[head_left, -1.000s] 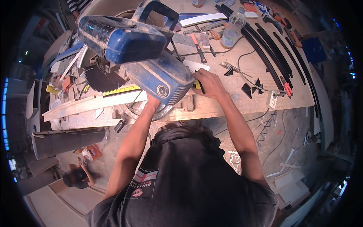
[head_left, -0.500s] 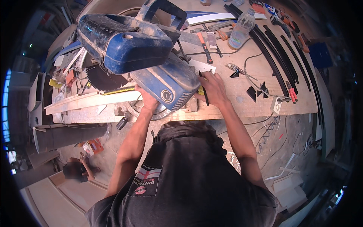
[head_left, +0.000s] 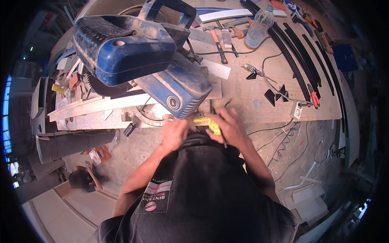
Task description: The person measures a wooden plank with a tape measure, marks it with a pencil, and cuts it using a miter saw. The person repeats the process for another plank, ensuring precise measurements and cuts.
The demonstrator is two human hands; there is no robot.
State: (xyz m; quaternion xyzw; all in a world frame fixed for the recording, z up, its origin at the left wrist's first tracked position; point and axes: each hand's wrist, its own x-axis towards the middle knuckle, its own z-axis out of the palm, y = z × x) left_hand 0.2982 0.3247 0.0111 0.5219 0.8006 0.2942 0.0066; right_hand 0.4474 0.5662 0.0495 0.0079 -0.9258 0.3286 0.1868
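Just in front of my body, at the bench's near edge, both hands are raised together. My right hand (head_left: 231,127) is closed around a yellow tape measure (head_left: 214,127), with a thin dark stick (head_left: 225,140) also among its fingers. A short stretch of yellow blade runs from the case to my left hand (head_left: 176,131), whose curled fingers are closed at its end, slightly blurred. Beyond them stands a dusty blue mitre saw (head_left: 135,61), its toothed blade partly hidden. A pale wooden strip (head_left: 91,107) lies along the bench by the saw's base.
On the workbench (head_left: 251,111) lie a hammer (head_left: 221,46), a plastic bottle (head_left: 259,26), black strips (head_left: 293,65), small black triangles (head_left: 270,97), red-handled pliers (head_left: 314,99) and a white socket (head_left: 296,109) with cables. A person (head_left: 83,178) is at lower left, and offcuts (head_left: 308,198) lie at lower right.
Both hands have come back from the saw toward my body. The yellow blade that lay along the wooden strip is off it, and only a short length shows between my hands.
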